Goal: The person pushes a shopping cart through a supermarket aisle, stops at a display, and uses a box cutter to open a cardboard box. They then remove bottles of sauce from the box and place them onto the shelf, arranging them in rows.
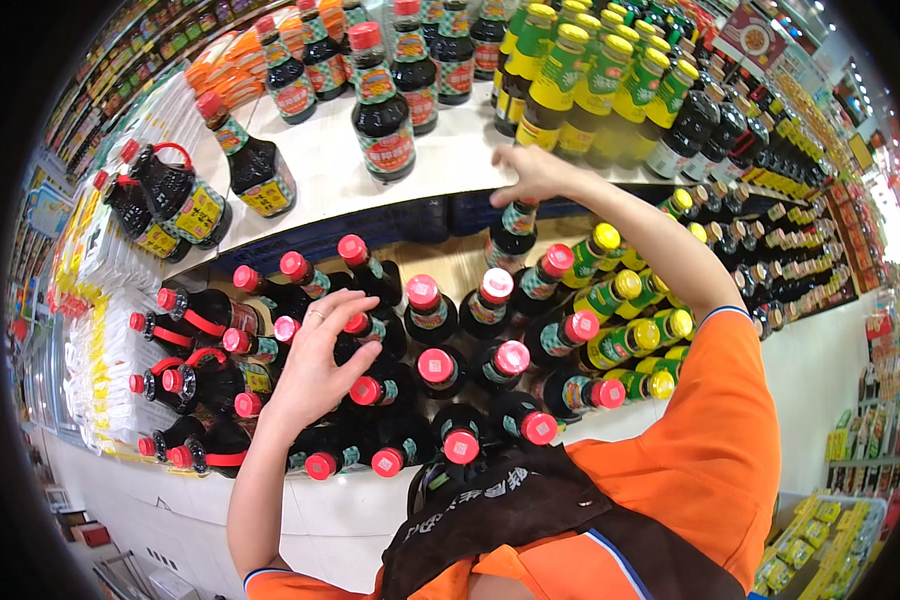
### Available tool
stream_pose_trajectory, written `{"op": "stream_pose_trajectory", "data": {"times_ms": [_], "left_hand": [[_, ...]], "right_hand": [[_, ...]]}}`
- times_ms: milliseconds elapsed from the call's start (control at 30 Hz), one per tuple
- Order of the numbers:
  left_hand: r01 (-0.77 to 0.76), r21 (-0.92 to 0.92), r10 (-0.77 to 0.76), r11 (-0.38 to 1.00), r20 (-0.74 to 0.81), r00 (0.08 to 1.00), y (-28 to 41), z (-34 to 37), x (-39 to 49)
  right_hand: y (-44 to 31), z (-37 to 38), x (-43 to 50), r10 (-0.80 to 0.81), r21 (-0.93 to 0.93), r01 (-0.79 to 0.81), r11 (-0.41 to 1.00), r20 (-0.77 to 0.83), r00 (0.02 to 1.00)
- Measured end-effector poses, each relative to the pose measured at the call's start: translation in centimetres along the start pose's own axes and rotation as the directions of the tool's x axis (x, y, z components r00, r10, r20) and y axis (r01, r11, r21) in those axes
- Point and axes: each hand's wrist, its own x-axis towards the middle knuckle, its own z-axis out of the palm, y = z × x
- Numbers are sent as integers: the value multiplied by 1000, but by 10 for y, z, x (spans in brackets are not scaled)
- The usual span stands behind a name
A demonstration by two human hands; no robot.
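Observation:
My left hand (328, 352) hovers over the lower display, its thumb and fingers apart around nothing, close to a red-capped dark sauce bottle (367, 324). Ahead and to the right, my right hand (534, 175) reaches over the raised shelf's front edge with thumb and index finger spread. A dark bottle with a green checked neck label (516, 219) stands below it, its red cap partly covered by the hand; touching is unclear. Several more red-capped glass bottles (436, 366) fill the lower level between my arms. On the raised shelf (450, 154) stands a similar bottle (382, 120).
Yellow-capped green-labelled bottles (562, 71) crowd the upper right, with more (637, 335) on the lower right. Handled dark jugs (184, 196) stand at the upper left, beside stacked white bags (112, 247). A bin of yellow packets (814, 536) is at lower right.

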Motion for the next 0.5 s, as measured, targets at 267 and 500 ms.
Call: {"op": "stream_pose_trajectory", "data": {"times_ms": [267, 500], "left_hand": [[-19, 14, 19, 1000, -18, 1000, 11, -1, -7], [-13, 22, 14, 1000, -47, 999, 12, -13, -24]], "right_hand": [[-106, -52, 165, 78, 461, 324, 826, -663, 745], [-110, -35, 140, 196, 698, 419, 581, -619, 761]]}}
